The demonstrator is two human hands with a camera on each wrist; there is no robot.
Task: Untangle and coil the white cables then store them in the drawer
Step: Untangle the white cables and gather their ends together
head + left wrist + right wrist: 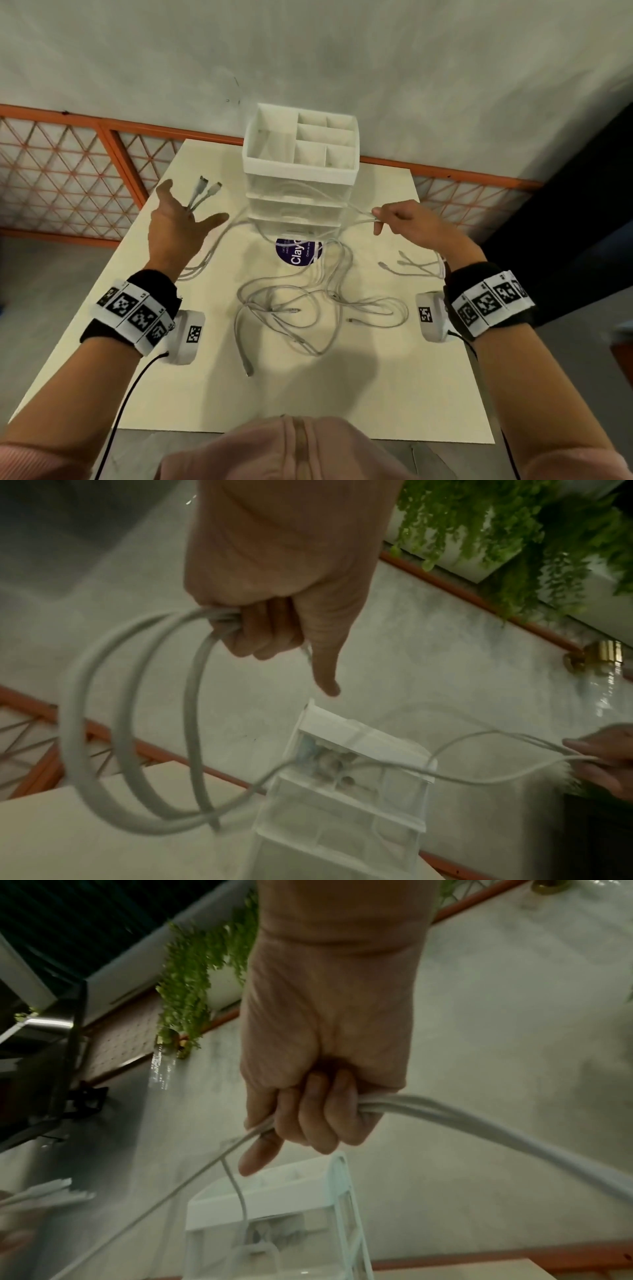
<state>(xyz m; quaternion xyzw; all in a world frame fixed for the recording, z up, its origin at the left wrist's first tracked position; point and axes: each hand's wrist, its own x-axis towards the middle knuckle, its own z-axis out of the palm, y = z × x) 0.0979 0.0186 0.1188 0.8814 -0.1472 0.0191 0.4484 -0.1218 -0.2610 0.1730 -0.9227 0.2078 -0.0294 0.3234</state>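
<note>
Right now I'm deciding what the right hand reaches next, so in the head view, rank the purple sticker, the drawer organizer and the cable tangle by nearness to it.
From the right hand:
1. Drawer organizer, just to its left at the table's far middle.
2. Purple sticker, left and nearer the person, at the organizer's foot.
3. Cable tangle, on the table's middle, closest to the person.

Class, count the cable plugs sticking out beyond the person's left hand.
2: both plugs stick up side by side past the left hand, left of the drawer unit. Others may be hidden.
</note>
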